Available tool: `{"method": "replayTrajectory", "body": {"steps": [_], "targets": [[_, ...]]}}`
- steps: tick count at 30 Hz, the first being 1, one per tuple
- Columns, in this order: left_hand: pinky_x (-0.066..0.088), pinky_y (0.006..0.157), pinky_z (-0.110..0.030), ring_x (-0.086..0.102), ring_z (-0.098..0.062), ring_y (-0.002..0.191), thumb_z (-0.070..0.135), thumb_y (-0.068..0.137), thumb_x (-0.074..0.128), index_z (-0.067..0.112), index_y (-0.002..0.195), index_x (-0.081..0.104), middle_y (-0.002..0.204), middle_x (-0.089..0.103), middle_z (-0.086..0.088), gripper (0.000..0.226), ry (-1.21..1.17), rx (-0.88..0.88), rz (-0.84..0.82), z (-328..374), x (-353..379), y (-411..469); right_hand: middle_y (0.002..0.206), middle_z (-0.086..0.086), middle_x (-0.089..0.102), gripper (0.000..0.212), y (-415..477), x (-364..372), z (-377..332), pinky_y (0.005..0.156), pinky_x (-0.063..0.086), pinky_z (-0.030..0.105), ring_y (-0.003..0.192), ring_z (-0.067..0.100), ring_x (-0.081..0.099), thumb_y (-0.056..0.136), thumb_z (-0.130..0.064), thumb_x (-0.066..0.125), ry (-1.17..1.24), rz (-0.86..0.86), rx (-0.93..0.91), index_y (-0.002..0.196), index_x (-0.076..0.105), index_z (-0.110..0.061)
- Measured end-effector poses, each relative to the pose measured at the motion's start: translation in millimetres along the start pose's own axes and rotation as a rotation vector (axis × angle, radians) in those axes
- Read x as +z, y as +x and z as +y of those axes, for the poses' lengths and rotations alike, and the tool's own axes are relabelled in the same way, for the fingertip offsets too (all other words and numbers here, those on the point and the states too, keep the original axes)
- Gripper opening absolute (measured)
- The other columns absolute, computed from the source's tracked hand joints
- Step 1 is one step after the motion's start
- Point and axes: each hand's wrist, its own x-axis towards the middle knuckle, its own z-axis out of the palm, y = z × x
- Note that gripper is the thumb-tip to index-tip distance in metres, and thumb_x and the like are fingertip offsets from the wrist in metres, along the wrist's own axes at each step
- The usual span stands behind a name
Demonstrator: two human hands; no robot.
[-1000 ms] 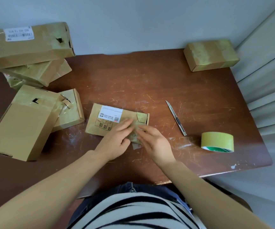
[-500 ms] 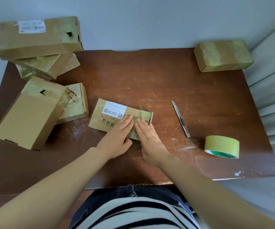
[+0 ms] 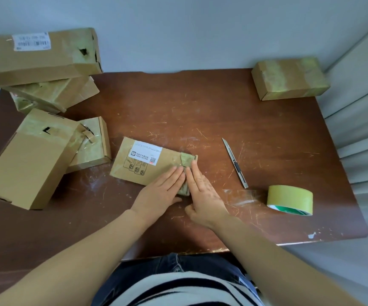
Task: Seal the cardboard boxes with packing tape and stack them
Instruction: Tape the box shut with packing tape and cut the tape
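Right hand slid nearer, left hand beside it — 2 flat, splayed grips pressing glossy tape onto flat cardboard box.

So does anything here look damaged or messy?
Yes. The top box of the crooked pile at far left has a torn hole near its right end, and the small box beside the tall one has crumpled, peeling tape. The table is badly scratched.
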Motion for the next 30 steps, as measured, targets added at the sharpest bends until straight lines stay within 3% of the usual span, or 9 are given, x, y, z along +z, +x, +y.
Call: {"method": "replayTrajectory", "body": {"steps": [3, 5, 8, 12, 18, 21, 25, 30], "targets": [[0.028, 0.111, -0.034, 0.052, -0.024, 0.123, 0.024, 0.087, 0.040, 0.004, 0.128, 0.053, 0.128, 0.061, -0.011, 0.047, 0.007, 0.006, 0.150, -6, 2, -1, 0.142, -0.004, -0.045, 0.095, 1, -1, 0, 0.115, -0.011, 0.022, 0.138, 0.003, -0.022, 0.084, -0.020, 0.050, -0.030, -0.011, 0.003, 0.148, -0.020, -0.012], [0.039, 0.104, -0.031, 0.059, -0.023, 0.117, 0.019, 0.084, 0.043, 0.005, 0.118, 0.066, 0.124, 0.064, -0.009, 0.043, 0.024, 0.004, 0.199, -2, 2, -2, 0.141, -0.004, -0.046, 0.095, -1, -1, -2, 0.114, -0.011, 0.022, 0.136, 0.002, -0.024, 0.084, -0.019, 0.050, -0.034, -0.020, 0.011, 0.148, -0.020, -0.011], [0.051, 0.089, -0.027, 0.062, -0.020, 0.114, 0.027, 0.082, 0.042, 0.005, 0.114, 0.069, 0.123, 0.065, -0.008, 0.047, -0.001, -0.033, 0.220, 12, -8, 3, 0.142, -0.004, -0.045, 0.094, -2, -3, -5, 0.112, -0.012, 0.019, 0.134, 0.002, -0.026, 0.084, -0.017, 0.049, -0.010, -0.014, 0.027, 0.148, -0.020, -0.011], [0.055, 0.075, -0.023, 0.068, -0.014, 0.102, 0.016, 0.079, 0.044, 0.010, 0.105, 0.074, 0.114, 0.070, -0.002, 0.040, -0.018, -0.036, 0.254, 11, -8, 8, 0.145, -0.004, -0.042, 0.095, 2, -5, -9, 0.111, -0.012, 0.019, 0.134, 0.001, -0.025, 0.084, -0.016, 0.050, -0.016, -0.026, 0.043, 0.147, -0.021, -0.012], [0.036, 0.101, -0.033, 0.063, -0.021, 0.113, 0.039, 0.089, 0.039, 0.006, 0.118, 0.067, 0.126, 0.063, -0.008, 0.051, 0.034, -0.026, 0.140, -11, -4, -1, 0.142, -0.007, -0.046, 0.095, -1, -8, -7, 0.112, -0.010, 0.019, 0.131, -0.003, -0.020, 0.086, -0.020, 0.048, -0.043, -0.059, 0.058, 0.145, -0.026, -0.015], [0.032, 0.104, -0.034, 0.061, -0.023, 0.116, 0.035, 0.094, 0.034, 0.004, 0.121, 0.064, 0.127, 0.062, -0.011, 0.051, 0.040, -0.062, 0.097, -6, -6, -2, 0.142, -0.005, -0.046, 0.096, -2, -8, -10, 0.110, -0.012, 0.018, 0.134, -0.001, -0.019, 0.085, -0.019, 0.049, -0.060, -0.064, 0.064, 0.146, -0.025, -0.014], [0.021, 0.113, -0.035, 0.051, -0.022, 0.127, 0.021, 0.089, 0.034, 0.003, 0.135, 0.048, 0.139, 0.052, -0.012, 0.051, -0.010, -0.075, 0.097, 20, -5, -6, 0.143, -0.004, -0.045, 0.096, 0, -8, -14, 0.113, -0.010, 0.020, 0.145, 0.010, -0.014, 0.085, -0.017, 0.051, -0.051, -0.051, 0.092, 0.148, -0.021, -0.012], [0.037, 0.107, -0.035, 0.057, -0.023, 0.121, 0.020, 0.089, 0.034, 0.003, 0.125, 0.060, 0.132, 0.058, -0.011, 0.048, -0.047, -0.019, 0.102, 10, -9, -10, 0.140, -0.003, -0.047, 0.097, -1, -9, -16, 0.114, -0.008, 0.021, 0.146, 0.013, -0.012, 0.085, -0.018, 0.052, -0.102, -0.096, 0.111, 0.148, -0.022, -0.012]]}}
